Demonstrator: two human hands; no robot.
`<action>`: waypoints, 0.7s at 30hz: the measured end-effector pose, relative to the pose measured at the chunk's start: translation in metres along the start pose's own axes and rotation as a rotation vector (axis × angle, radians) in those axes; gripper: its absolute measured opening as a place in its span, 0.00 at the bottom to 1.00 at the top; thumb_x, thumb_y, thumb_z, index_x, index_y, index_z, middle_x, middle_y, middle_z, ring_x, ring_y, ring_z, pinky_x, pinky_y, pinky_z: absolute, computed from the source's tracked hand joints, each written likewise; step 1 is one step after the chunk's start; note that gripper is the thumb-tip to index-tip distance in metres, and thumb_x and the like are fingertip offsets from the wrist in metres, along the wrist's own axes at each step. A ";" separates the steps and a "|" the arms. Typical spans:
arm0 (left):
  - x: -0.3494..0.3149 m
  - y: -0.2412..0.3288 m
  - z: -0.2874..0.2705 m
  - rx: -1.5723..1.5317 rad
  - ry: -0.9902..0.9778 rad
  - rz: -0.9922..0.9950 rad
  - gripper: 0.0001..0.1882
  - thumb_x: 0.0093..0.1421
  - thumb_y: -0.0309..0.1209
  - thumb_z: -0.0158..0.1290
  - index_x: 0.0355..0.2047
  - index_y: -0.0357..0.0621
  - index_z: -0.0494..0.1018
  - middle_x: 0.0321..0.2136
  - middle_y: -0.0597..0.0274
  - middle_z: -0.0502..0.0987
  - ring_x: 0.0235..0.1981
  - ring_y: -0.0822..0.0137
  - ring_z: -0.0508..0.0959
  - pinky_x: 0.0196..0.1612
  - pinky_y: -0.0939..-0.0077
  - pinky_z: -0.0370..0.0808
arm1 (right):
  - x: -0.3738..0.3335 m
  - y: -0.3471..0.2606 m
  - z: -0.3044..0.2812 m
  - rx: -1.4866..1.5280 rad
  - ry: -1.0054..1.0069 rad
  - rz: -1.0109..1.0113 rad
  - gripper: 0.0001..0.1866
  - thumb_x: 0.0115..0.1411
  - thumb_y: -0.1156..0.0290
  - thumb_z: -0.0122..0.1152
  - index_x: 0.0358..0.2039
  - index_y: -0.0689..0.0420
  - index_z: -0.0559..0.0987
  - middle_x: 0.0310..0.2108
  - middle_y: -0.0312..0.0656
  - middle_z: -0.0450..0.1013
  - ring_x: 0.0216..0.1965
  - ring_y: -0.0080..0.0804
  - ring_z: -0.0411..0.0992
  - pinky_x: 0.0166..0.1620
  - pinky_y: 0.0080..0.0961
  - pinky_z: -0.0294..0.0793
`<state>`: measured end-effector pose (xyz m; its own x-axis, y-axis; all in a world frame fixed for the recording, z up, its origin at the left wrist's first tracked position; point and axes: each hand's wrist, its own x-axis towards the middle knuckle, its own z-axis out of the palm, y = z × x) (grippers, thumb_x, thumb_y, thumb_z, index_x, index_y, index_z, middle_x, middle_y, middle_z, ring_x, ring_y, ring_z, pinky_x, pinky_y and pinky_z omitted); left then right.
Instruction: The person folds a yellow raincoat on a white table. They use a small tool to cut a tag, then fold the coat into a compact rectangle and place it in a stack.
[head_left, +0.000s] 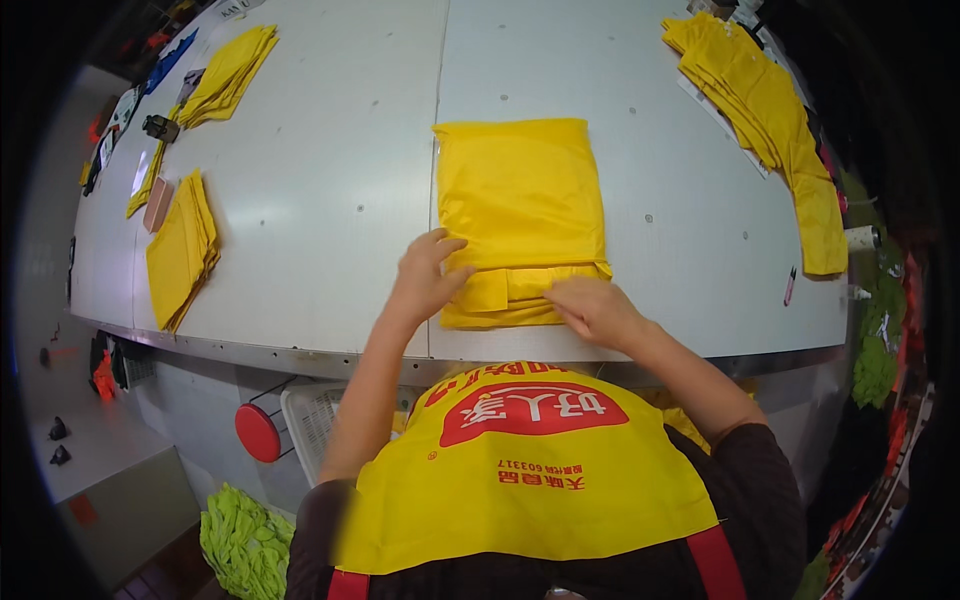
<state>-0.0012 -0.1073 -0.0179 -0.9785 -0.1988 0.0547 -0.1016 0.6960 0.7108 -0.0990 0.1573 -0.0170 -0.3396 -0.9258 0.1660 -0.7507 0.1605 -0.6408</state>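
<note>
A folded yellow cloth lies flat on the table in front of me. Across its near end runs a narrower folded band, with further layers showing below it. My left hand rests at the left edge by this band, its fingers apart and touching the fabric. On the other side, my right hand has its fingers pressed together at the band's right part, pinching the cloth. The right fingertips are slightly blurred.
A pale metal table spreads around the cloth. Stacked yellow pieces lie at the left, with another pile at the far right. A pink pen lies near the right edge. Below stand a red stool and a white basket.
</note>
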 end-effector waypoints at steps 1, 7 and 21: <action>0.001 0.032 -0.031 -0.105 0.022 0.080 0.15 0.52 0.27 0.53 0.42 0.39 0.72 0.42 0.45 0.73 0.46 0.51 0.72 0.49 0.66 0.68 | -0.004 -0.016 -0.005 -0.002 0.026 0.067 0.09 0.53 0.75 0.56 0.36 0.59 0.76 0.27 0.46 0.74 0.28 0.43 0.73 0.30 0.31 0.72; -0.086 0.222 -0.156 0.161 0.455 0.561 0.03 0.50 0.25 0.50 0.22 0.41 0.67 0.22 0.62 0.70 0.23 0.67 0.70 0.29 0.78 0.68 | -0.003 -0.046 0.007 0.073 0.040 0.062 0.08 0.54 0.73 0.55 0.36 0.59 0.76 0.27 0.46 0.74 0.29 0.42 0.74 0.31 0.31 0.72; -0.107 0.219 -0.144 0.229 0.352 0.814 0.03 0.47 0.25 0.52 0.23 0.43 0.69 0.21 0.60 0.70 0.23 0.63 0.72 0.29 0.73 0.70 | -0.020 -0.051 0.013 -0.017 -0.166 0.230 0.09 0.56 0.67 0.50 0.33 0.57 0.73 0.27 0.49 0.73 0.31 0.49 0.71 0.32 0.42 0.69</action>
<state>0.1072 -0.0324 0.2329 -0.6566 0.2403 0.7149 0.5256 0.8256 0.2052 -0.0469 0.1636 0.0024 -0.4057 -0.9076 -0.1081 -0.6744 0.3771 -0.6348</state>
